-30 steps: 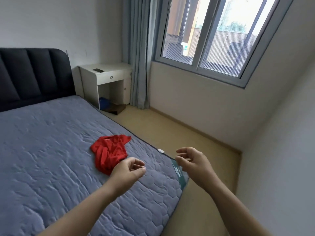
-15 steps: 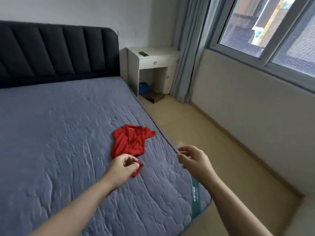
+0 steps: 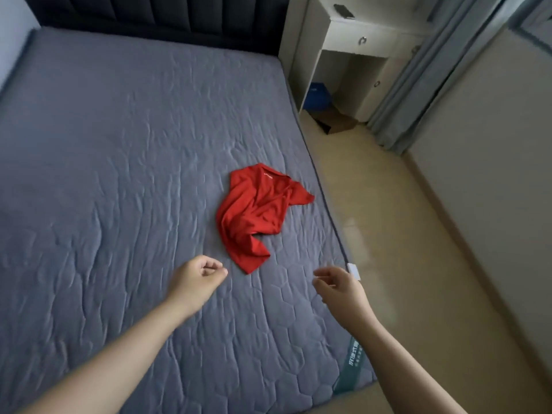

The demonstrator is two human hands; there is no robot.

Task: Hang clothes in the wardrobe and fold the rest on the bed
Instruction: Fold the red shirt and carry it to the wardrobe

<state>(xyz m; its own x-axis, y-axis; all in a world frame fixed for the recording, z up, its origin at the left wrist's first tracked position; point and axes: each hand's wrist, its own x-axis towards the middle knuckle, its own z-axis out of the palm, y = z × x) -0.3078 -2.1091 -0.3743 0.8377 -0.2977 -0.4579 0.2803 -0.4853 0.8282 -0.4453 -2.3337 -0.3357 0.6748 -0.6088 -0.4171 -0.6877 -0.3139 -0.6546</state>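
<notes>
A crumpled red shirt [image 3: 257,213] lies on the grey-blue quilted bed [image 3: 119,174], close to the bed's right edge. My left hand [image 3: 197,277] hovers just below and left of the shirt's lower tip, its fingers curled into the palm and holding nothing. My right hand [image 3: 337,288] hangs over the bed's right edge, below and right of the shirt. Its fingers are loosely bent and empty. Neither hand touches the shirt. No wardrobe or hanger is in view.
A dark padded headboard [image 3: 149,13] runs along the top. A white nightstand [image 3: 352,37] stands right of the bed with a dark flat device [image 3: 343,10] on it. A blue thing [image 3: 318,97] and cardboard [image 3: 337,124] lie underneath. Grey curtain [image 3: 418,85] and beige floor [image 3: 388,234] lie right.
The view has tilted down and left, so the window has left the frame. My left hand has come off the shirt's lower tip; both hands remain empty.
</notes>
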